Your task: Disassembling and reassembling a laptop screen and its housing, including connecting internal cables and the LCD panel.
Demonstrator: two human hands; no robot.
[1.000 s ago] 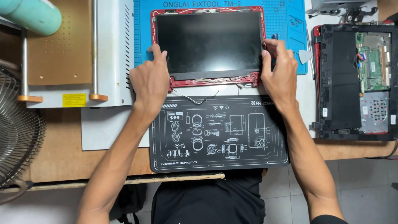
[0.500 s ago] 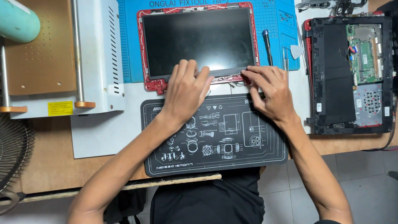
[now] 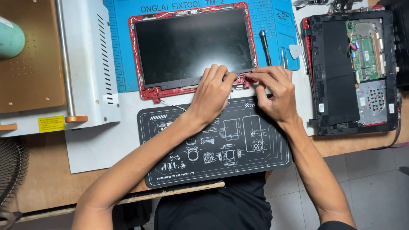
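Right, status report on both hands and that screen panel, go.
Left hand and right hand both pinching at the lower edge of the red-framed screen panel. Panel flat on the blue mat. Screwdriver lies clear, to the right.

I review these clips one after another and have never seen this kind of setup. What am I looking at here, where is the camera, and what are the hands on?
There is no machine: a person works with two bare hands, filmed by a camera on their head looking down at a workbench. The left hand and right hand both rest at the bottom edge of a laptop screen panel, a dark display in a red frame. The fingertips pinch near the frame's lower right corner; what they grip there is too small to tell. The panel lies on a blue work mat. Nearer the person is a black mat printed with white drawings. To the right lies an opened laptop base with its circuit board showing. A screwdriver lies beside the panel, and a white metal machine stands on the left.
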